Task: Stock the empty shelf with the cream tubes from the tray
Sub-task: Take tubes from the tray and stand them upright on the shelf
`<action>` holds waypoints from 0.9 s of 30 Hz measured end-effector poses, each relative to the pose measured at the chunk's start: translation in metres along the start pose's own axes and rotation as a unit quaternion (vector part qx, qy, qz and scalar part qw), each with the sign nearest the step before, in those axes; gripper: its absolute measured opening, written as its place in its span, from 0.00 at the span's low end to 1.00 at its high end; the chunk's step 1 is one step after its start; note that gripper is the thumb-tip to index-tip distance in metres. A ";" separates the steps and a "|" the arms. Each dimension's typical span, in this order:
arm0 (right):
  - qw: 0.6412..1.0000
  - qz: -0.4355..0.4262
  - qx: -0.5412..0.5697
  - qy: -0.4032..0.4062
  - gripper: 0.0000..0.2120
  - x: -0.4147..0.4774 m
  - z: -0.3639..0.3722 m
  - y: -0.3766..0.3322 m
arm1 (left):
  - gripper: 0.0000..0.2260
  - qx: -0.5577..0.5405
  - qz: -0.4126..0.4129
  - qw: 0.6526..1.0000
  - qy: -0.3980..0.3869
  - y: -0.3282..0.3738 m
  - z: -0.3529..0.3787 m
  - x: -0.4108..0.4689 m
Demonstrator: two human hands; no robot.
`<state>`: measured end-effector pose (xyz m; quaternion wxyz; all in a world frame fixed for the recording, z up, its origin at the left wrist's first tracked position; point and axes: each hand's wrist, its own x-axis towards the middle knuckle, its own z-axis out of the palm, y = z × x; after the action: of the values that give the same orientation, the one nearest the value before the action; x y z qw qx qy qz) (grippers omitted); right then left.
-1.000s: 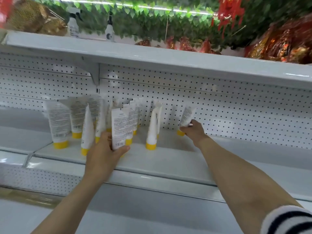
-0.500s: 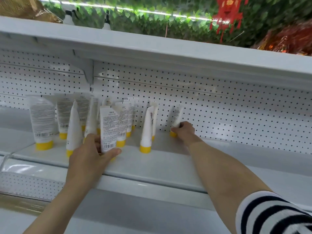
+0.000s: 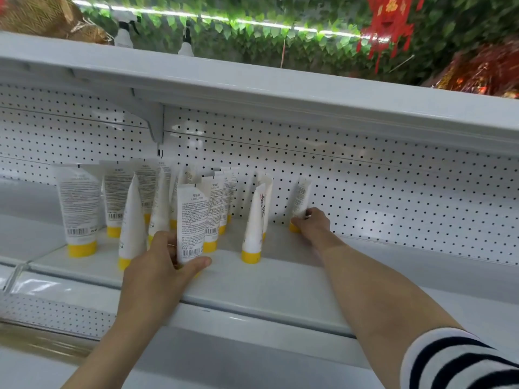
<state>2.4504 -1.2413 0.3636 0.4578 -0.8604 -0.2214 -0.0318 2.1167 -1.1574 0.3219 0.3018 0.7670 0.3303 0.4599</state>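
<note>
Several white cream tubes with yellow caps stand cap-down on the white shelf (image 3: 280, 279), most in a cluster (image 3: 112, 197) at the left. My left hand (image 3: 160, 265) grips one tube (image 3: 192, 223) near the shelf's front, thumb across its lower end. My right hand (image 3: 313, 224) reaches to the back and pinches the lower end of another tube (image 3: 301, 196), which leans against the pegboard. Between the two hands stands a side-on tube (image 3: 254, 228), upright and free. The tray is out of view.
A perforated white back panel (image 3: 393, 197) closes the shelf behind. The upper shelf (image 3: 280, 91) overhangs above, carrying spray bottles (image 3: 125, 33), green leaves and red decorations (image 3: 389, 21). To the right the shelf surface carries no tubes.
The view has shifted slightly. Both hands stay on their tubes; the right hand's tube stands a little closer to the pegboard.
</note>
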 end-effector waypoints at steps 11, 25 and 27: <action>0.999 0.012 -0.032 0.009 0.19 -0.002 0.002 -0.006 | 0.21 0.003 0.014 1.000 -0.008 -0.003 0.000 0.002; 0.997 0.070 -0.022 -0.015 0.24 -0.020 -0.009 -0.017 | 0.21 0.006 0.012 1.000 -0.028 -0.003 -0.002 0.005; 0.997 0.079 -0.019 -0.013 0.25 -0.027 -0.014 -0.018 | 0.21 0.003 0.012 0.999 -0.036 -0.002 -0.003 0.005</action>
<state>2.4203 -1.2533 0.3784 0.4401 -0.8839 -0.1580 0.0112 2.1154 -1.1519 0.3246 0.3051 0.7881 0.3113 0.4347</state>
